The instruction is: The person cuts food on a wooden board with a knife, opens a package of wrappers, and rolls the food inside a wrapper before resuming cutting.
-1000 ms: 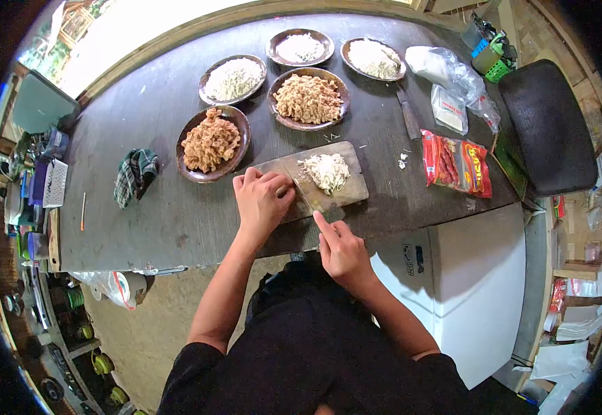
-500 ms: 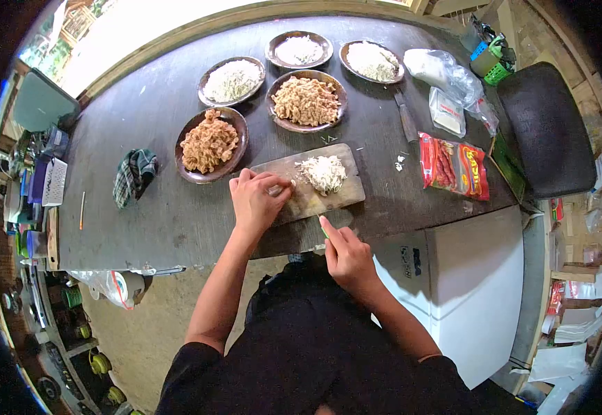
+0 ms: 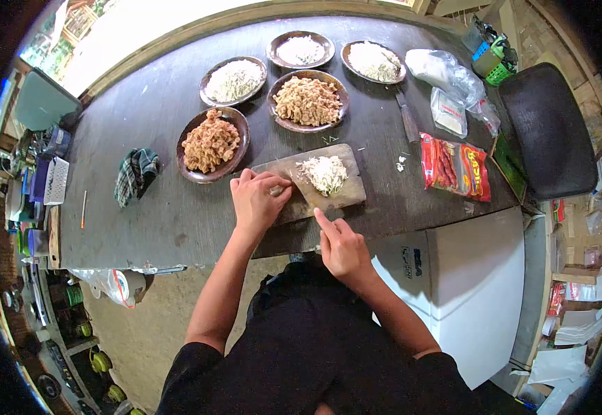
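On the wooden chopping board [image 3: 288,164], a small heap of pale, finely chopped food [image 3: 327,174] lies toward the right half. My left hand [image 3: 258,197] rests on the board's left part, fingers curled down over a small pale piece that they mostly hide. Near the board's front edge, my right hand [image 3: 344,247] is closed with its index finger stretched forward. It grips a slim knife, whose handle and blade are almost wholly hidden by the hand. Beyond the board stand brown plates [image 3: 244,149] of brown crumbly food [image 3: 210,142].
Three farther plates carry pale shreds [image 3: 234,79]. To the right lie another knife [image 3: 407,117], a red food packet [image 3: 454,166] and plastic bags [image 3: 446,76]. A checked cloth [image 3: 135,176] lies at left. A black chair [image 3: 546,128] stands right, and a white cabinet [image 3: 474,277] below the table edge.
My right hand has turned and shifted slightly up and left, and the green handle seen in it before is now hidden. My left hand stays in place on the board.
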Available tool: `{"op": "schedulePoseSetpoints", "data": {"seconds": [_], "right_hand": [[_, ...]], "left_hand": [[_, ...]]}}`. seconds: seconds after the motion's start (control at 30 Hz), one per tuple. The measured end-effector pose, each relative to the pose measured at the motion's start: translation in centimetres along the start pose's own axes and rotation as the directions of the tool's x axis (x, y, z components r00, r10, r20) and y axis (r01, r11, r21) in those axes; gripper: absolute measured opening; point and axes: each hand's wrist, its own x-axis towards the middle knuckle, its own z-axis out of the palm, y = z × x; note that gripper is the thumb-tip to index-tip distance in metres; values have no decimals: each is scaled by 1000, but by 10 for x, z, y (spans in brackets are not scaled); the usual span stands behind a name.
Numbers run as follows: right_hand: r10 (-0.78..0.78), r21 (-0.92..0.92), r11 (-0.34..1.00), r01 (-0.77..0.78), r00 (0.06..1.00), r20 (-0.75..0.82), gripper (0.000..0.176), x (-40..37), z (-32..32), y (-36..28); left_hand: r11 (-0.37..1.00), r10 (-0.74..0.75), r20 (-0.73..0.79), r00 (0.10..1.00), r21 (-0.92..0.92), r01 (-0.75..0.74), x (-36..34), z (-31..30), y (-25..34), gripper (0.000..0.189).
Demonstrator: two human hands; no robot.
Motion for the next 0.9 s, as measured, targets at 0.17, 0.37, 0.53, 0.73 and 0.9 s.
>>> {"op": "schedulePoseSetpoints", "data": {"seconds": [0.17, 0.37, 0.53, 0.73, 0.9], "right_hand": [[35, 54, 998, -34, 999, -11, 52, -21, -14, 0], [39, 53, 998, -42, 998, 57, 55, -18, -13, -11], [28, -18, 999, -27, 997, 68, 56, -11, -4, -7], [40, -19, 999, -40, 998, 46, 53, 0, -9, -11], [86, 49, 995, -89, 995, 52, 51, -6, -23, -10]], "left_hand": [[1000, -27, 13, 1000, 8, 27, 0, -4, 3, 13], [1000, 1, -32, 999, -14, -1, -1, 1, -1, 12], [1000, 7, -22, 1000, -15, -8, 0, 0, 0, 11], [1000, 13, -26, 1000, 8, -12, -2, -2, 2, 11], [999, -12, -39, 999, -35, 11, -6, 2, 1, 11]]}}
